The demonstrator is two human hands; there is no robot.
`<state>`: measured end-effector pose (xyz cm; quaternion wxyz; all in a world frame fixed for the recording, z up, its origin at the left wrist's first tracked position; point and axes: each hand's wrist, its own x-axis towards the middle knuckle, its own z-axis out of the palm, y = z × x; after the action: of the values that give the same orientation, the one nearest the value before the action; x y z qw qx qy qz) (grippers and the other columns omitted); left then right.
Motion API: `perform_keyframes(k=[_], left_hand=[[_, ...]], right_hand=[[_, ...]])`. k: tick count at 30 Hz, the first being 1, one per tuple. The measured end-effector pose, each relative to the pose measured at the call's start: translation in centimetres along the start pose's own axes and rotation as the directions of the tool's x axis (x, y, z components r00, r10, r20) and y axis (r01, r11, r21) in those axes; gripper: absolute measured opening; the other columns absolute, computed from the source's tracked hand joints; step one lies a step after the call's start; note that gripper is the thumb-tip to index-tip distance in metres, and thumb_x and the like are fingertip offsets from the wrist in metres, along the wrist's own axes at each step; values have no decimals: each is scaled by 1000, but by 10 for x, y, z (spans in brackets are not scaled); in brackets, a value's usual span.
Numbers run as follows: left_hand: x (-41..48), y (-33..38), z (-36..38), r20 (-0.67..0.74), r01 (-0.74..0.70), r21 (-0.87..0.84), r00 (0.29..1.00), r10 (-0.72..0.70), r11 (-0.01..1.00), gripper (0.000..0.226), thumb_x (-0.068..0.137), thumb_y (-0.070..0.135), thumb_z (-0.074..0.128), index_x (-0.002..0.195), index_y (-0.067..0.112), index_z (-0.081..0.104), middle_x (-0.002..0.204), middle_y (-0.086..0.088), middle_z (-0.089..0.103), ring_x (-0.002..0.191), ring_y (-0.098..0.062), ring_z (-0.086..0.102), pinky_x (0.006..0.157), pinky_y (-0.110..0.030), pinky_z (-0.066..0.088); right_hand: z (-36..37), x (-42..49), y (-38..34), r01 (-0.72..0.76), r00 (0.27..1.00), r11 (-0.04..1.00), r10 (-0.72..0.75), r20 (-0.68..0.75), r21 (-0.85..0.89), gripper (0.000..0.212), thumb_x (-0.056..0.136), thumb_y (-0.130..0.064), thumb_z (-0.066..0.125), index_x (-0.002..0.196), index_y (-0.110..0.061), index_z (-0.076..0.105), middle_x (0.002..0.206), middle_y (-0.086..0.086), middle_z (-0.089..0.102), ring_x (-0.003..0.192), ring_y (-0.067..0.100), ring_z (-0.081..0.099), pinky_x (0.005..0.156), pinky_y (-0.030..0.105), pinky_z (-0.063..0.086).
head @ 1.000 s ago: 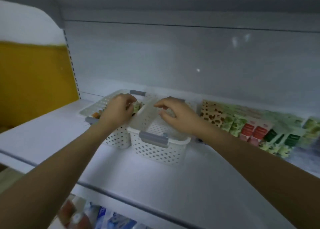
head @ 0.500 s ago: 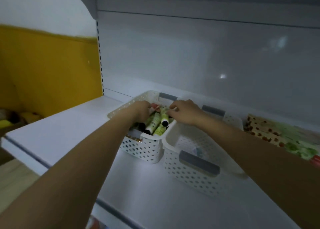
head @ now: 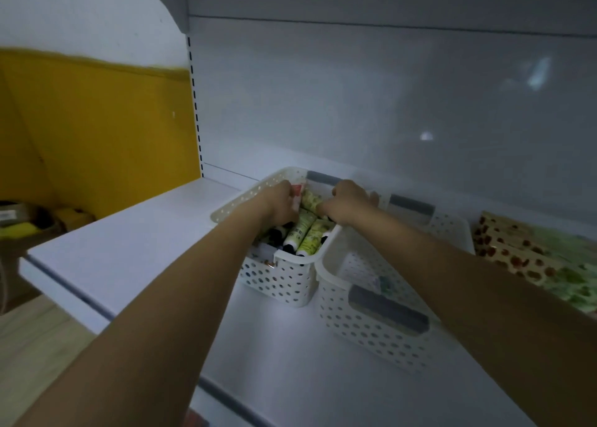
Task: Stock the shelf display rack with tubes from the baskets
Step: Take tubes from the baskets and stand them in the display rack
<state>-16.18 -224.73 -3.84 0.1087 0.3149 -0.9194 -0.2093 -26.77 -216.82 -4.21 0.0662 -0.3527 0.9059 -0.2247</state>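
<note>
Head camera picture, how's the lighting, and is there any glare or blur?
Head view: dim overall, the tubes in the basket sit in shadow. Head view: two soft glare patches on the glossy back panel. Head view: packets at the right edge look soft, and the forearms loom large, wide-angle stretch.

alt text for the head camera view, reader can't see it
A person's left hand and right hand reach into a white perforated basket of green-and-white tubes on a white shelf; whether they grip any is hidden. A second basket stands to its right, patterned packets beyond.
</note>
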Motion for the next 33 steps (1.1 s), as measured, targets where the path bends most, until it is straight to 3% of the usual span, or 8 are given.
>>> perform_keyframes(k=[2, 6, 12, 14, 20, 26, 29, 33], left_hand=[[-1, 0, -4, 21, 14, -122, 1000, -11, 992, 47, 88, 13, 56, 131, 7, 39, 124, -15, 52, 103, -24, 50, 88, -33, 43], [-7, 1, -13, -11, 44, -523, 998, -59, 851, 65, 81, -2, 63, 136, 6, 30, 121, -18, 56, 102, -28, 58, 80, -35, 52], [-35, 50, -26, -115, -108, -758, 993, 32, 643, 52, 81, 1, 66, 127, 11, 44, 94, -4, 64, 73, -13, 61, 66, -21, 48], [-46, 73, -21, -112, -125, -775, 992, 60, 619, 51, 80, 1, 67, 124, 14, 45, 90, -1, 63, 74, -13, 62, 65, -20, 47], [-76, 158, 19, 24, -133, -793, 969, 248, 595, 47, 82, 3, 65, 119, 21, 44, 92, 0, 63, 80, -14, 61, 73, -22, 46], [-111, 263, 87, 79, -169, -838, 904, 420, 520, 48, 77, 4, 71, 115, 18, 47, 100, -6, 65, 85, -17, 63, 76, -27, 51], [-134, 306, 126, 75, -193, -858, 869, 488, 475, 49, 78, 3, 69, 120, 15, 47, 107, -9, 63, 93, -18, 62, 84, -30, 51], [-162, 348, 182, 93, -164, -916, 800, 592, 365, 50, 81, -7, 62, 126, 5, 45, 108, -13, 60, 92, -17, 59, 74, -18, 51]], right_hand=[[-5, -6, -3, -14, 997, 999, 16, -79, 30, 19, 86, -31, 55, 92, -14, 54, 90, 1, 57, 99, 25, 53, 108, 40, 28], [-24, -19, 4, 58, 989, 946, -9, -151, 319, 40, 86, -22, 60, 124, -10, 53, 118, 6, 59, 109, 25, 56, 97, 31, 42], [-66, -57, 32, 184, 971, 680, -13, -240, 709, 43, 86, -8, 62, 128, -8, 52, 119, 5, 60, 100, 18, 58, 77, 18, 47], [-80, -73, 48, 194, 964, 640, 17, -267, 743, 41, 86, -3, 59, 127, -7, 53, 111, 5, 60, 93, 15, 57, 72, 16, 47], [-109, -129, 121, 179, 924, 640, 151, -350, 747, 30, 85, -7, 60, 115, -9, 57, 110, 3, 64, 96, 20, 63, 88, 34, 53], [-130, -200, 222, 190, 785, 742, 278, -554, 643, 37, 80, -19, 70, 106, -14, 44, 84, -12, 51, 76, 0, 50, 60, 7, 41], [-137, -230, 274, 141, 728, 752, 362, -582, 644, 35, 81, -14, 68, 106, -11, 44, 83, -9, 53, 76, 6, 53, 61, 8, 42], [-136, -269, 332, 63, 682, 770, 431, -591, 635, 44, 83, -8, 65, 120, -5, 43, 91, -5, 55, 80, 6, 54, 68, 17, 46]])
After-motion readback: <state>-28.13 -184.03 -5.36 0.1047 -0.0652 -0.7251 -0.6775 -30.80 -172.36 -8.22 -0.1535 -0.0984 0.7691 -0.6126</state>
